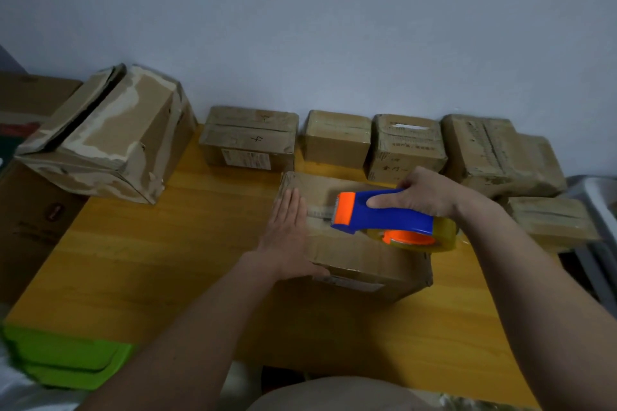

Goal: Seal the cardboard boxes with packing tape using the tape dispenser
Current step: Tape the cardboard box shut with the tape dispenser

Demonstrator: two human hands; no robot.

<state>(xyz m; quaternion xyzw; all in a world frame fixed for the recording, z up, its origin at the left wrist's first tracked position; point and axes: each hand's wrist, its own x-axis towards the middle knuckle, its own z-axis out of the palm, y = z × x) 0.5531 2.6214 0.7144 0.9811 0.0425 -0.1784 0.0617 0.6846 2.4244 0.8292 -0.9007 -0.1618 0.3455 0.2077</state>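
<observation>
A brown cardboard box [354, 257] lies in the middle of the yellow wooden table [140, 243]. My left hand [287, 227] lies flat on the box's left end, fingers straight, pressing on the tape strip. My right hand [424, 193] grips the handle of a blue and orange tape dispenser [377, 212] over the box top. The dispenser's orange head points left, close to my left fingers. Its clear tape roll [417, 238] hangs at the right end.
A row of taped boxes [250, 137] [337, 140] [405, 147] [500, 153] lines the back wall. A large worn box [107, 137] stands at the back left. Another small box [551, 220] lies at the right. Green trays [66, 357] sit at the front left corner.
</observation>
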